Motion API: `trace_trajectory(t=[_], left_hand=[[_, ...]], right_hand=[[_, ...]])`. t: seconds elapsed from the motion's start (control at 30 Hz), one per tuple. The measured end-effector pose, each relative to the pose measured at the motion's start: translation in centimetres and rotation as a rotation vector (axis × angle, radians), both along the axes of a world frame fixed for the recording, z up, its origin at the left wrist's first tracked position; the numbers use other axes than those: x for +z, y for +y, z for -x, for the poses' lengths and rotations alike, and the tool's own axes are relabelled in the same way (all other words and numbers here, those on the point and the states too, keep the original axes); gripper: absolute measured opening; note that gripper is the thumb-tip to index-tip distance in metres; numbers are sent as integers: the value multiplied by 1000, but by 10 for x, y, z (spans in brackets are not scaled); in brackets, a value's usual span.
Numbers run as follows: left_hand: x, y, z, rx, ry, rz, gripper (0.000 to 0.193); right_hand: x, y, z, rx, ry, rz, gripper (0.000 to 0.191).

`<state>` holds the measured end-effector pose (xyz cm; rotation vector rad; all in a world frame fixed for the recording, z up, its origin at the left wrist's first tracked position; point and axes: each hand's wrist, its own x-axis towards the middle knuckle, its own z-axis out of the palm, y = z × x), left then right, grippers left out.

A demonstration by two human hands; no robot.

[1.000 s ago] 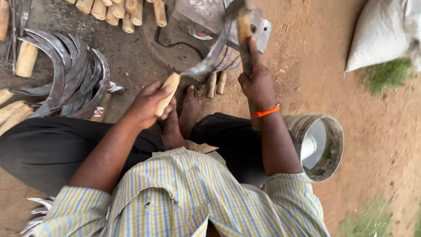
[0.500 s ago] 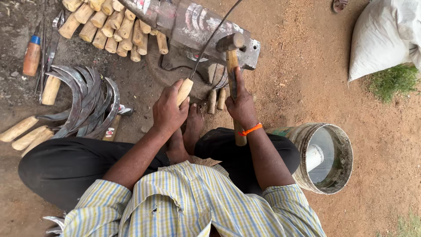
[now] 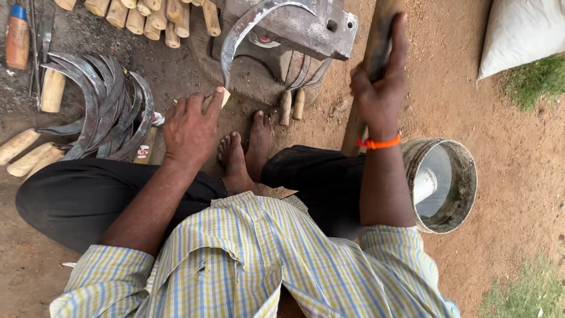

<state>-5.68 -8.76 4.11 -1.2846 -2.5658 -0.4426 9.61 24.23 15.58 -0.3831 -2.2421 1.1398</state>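
My left hand [image 3: 189,126] grips the wooden handle of a sickle [image 3: 247,29], whose curved steel blade arcs up and rests across the metal anvil [image 3: 306,26]. My right hand [image 3: 379,88], with an orange band at the wrist, is closed around a wooden hammer handle [image 3: 366,76] raised above the anvil; the hammer head is out of the frame. I sit cross-legged on the dirt with my bare feet [image 3: 244,153] just below the anvil.
A pile of finished sickle blades [image 3: 100,106] lies at the left. Wooden handles [image 3: 153,15] are stacked at the top left and loose ones [image 3: 29,153] lie at the far left. A metal bucket [image 3: 447,182] stands at the right, a white sack [image 3: 518,29] at the top right.
My right hand has lifted the hammer up off the anvil. The view has come closer, and my left hand still holds the sickle on the anvil.
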Motion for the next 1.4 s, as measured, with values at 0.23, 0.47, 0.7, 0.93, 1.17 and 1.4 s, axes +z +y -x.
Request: trace_trajectory(t=[0.23,0.47,0.7,0.93,1.17,1.4], left_hand=[[0,-1,-1,-2,-27,-16,59],[-4,-4,2,-8,4,-28,53],[-7,-4,8,-28,14,-19,57],[4,-5,13,-43,-68,1,56],[16,1,19,-34,-146,72,61],[27,34,-2,45,-858,-715,65]], right_hand=[[-14,4,39,220,-122,2,99],[-25,6,41,69,-123,-152,97],[-32,5,56,-11,-366,-78,95],[-48,14,73,149,-191,-226,98],[-22,7,64,161,-316,-309,92],[-38,-37,22,1,-481,-220,100]])
